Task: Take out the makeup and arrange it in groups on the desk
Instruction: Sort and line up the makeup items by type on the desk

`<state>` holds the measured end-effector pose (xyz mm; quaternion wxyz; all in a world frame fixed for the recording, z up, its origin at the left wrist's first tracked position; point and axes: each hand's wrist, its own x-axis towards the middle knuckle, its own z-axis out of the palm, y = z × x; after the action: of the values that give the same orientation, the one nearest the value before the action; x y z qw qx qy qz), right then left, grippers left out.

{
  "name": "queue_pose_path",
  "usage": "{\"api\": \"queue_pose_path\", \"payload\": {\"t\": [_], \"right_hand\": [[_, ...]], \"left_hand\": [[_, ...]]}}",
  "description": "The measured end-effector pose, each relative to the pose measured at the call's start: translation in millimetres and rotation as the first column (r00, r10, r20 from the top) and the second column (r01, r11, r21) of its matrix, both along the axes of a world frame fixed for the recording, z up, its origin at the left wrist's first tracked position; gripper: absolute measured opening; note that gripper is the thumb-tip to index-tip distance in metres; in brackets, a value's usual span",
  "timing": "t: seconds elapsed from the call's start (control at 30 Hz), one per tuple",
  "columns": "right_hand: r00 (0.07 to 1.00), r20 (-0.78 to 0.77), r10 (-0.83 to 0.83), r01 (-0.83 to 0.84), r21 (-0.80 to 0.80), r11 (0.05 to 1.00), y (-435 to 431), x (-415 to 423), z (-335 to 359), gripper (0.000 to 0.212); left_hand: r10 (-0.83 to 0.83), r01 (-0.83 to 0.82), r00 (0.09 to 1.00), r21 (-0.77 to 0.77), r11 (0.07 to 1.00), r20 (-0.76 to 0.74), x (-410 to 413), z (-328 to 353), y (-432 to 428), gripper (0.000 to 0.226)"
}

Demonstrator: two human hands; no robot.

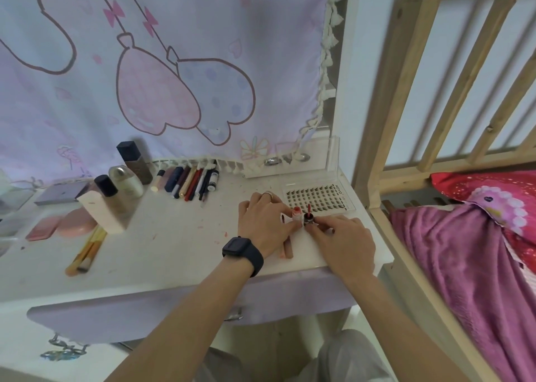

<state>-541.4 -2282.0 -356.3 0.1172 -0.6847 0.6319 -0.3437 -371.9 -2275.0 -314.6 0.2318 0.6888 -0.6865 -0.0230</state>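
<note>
My left hand (265, 225) pinches pink lip tube (296, 213); my right hand (343, 241) pinches dark-capped tube (308, 219), both upright on worktop (174, 245).

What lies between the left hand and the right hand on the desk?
Two small upright tubes, seen in the head view: a pink tube held by the left hand, a dark red-tipped tube pinched by the right hand.

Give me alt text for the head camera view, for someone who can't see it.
On a white desk, the left hand pinches a red-topped tube and the right hand a dark tube, side by side. A lash tray lies just behind; pencils, bottles and brushes sit to the left.
</note>
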Motion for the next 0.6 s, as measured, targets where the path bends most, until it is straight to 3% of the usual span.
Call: {"api": "queue_pose_path", "payload": {"t": [0.6], "right_hand": [[1.000, -0.011, 0.011, -0.011, -0.013, 1.000, 1.3, 0.6, -1.0, 0.029]], "left_hand": [[0.002, -0.003, 1.000, 0.059, 0.998, 0.019, -2.0, 5.7, 1.1, 0.034]]}}
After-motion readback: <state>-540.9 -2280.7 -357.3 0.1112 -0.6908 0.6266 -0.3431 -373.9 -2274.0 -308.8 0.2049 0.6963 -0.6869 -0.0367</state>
